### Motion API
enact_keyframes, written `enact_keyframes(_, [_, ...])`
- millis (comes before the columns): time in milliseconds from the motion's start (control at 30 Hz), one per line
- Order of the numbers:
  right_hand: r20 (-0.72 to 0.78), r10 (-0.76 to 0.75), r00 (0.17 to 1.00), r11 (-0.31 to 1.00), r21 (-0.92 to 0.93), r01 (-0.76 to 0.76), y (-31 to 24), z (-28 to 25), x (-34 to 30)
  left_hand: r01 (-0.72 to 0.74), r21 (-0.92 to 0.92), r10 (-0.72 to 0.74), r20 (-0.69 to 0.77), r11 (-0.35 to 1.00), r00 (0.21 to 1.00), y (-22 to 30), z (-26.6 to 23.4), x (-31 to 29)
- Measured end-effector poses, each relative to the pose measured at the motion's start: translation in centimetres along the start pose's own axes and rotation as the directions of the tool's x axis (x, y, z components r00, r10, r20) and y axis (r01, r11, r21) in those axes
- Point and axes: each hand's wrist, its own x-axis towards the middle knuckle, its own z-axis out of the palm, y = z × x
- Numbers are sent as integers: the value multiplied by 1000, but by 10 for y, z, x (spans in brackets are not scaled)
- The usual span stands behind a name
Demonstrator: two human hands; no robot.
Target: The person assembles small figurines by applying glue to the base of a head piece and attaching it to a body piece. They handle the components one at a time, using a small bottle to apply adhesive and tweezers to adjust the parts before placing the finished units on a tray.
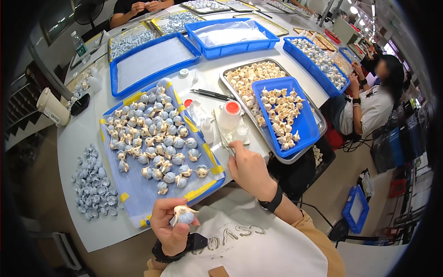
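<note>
My left hand (167,228) is closed around a small doll head (184,215) with pale blue hair and pointed cream ears, held up near my chest. My right hand (249,168) grips a thin, light-coloured tool (226,142), possibly tweezers; its tip is beside a translucent bottle (228,121) with a red top. A small pad (242,134) lies under that tip. Left of my right hand, a blue tray (131,184) lined with film and yellow tape carries many finished-looking heads (161,120) with blue hair.
Loose blue hair pieces (96,189) are heaped at the table's left edge. A smaller blue tray (314,129) of cream head parts sits on a metal tray (226,76). Black pens (212,94) lie behind the bottle. A cup (53,108) stands far left; a co-worker (374,99) sits at right.
</note>
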Motion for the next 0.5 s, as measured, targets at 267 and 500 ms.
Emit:
enact_keyframes(267, [-186,-112,976,993,26,119,-4,15,11,27,14,-28,42,1000,999,-1,-10,1])
enact_keyframes(500, [-19,-58,998,998,-29,58,3,-6,-14,43,-12,-43,28,999,999,-1,-13,5])
